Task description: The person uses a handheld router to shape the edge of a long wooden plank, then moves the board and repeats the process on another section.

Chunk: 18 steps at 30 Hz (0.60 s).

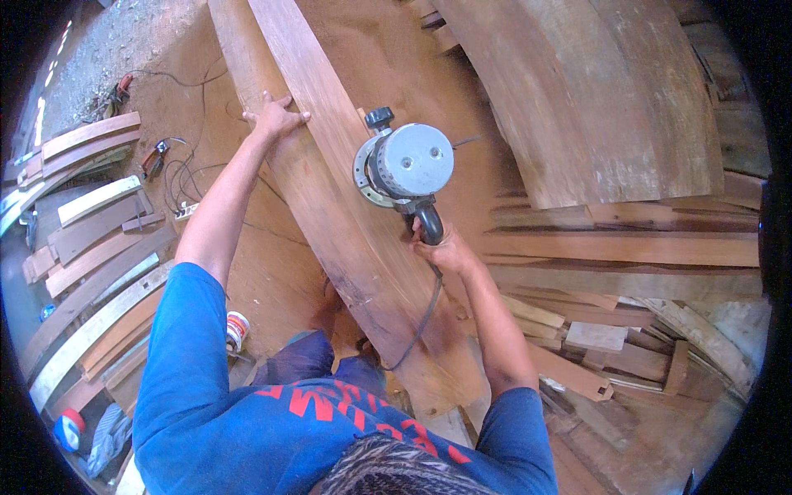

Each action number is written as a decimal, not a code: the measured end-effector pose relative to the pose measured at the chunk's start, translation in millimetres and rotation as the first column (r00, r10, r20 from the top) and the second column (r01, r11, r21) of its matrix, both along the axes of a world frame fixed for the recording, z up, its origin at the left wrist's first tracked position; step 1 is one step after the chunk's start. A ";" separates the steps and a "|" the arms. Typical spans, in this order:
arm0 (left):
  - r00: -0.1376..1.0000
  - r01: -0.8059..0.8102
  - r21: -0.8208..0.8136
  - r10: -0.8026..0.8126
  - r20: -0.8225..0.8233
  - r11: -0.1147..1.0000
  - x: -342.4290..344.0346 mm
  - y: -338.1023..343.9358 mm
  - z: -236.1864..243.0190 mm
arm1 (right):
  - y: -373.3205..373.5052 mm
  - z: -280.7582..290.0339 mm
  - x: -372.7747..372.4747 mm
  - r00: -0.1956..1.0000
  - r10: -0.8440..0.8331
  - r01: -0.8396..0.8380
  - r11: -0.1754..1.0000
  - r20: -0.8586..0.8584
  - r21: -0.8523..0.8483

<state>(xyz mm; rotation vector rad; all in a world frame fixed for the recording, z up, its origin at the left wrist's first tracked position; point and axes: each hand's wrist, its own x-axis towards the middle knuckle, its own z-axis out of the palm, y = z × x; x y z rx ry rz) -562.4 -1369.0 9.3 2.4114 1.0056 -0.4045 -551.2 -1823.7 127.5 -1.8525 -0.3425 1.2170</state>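
A router with a grey round top, black knob and ringed base sits at the right side of the long brown planks. My right hand is closed round its black handle, and part of the fingers is hidden behind that handle. From there a dark cord curves down over the wood toward my legs. Farther up, my left hand lies with fingers spread on the lower plank, its fingertips touching the edge of the narrower plank. That narrower plank appears to lie on the lower one.
Brown sawdust covers the floor. Stacked boards line the left; a wide panel and scattered offcuts fill the right. Cords run to a white power strip. A small can stands near my left elbow.
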 end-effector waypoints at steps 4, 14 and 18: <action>1.000 0.007 -0.011 -0.007 0.000 1.000 -2.1 -1.4 1.1 | 16.8 -4.2 9.9 0.998 -0.047 0.050 0.996 -0.040 0.069; 0.999 0.021 0.008 -0.021 0.030 1.000 -4.6 -8.8 8.1 | 54.9 -11.3 32.3 0.998 -0.043 0.048 0.988 -0.034 0.149; 0.999 0.022 0.018 -0.023 0.045 1.000 -6.1 -13.0 11.6 | 66.0 -23.0 42.8 1.000 0.012 -0.015 0.993 0.025 0.120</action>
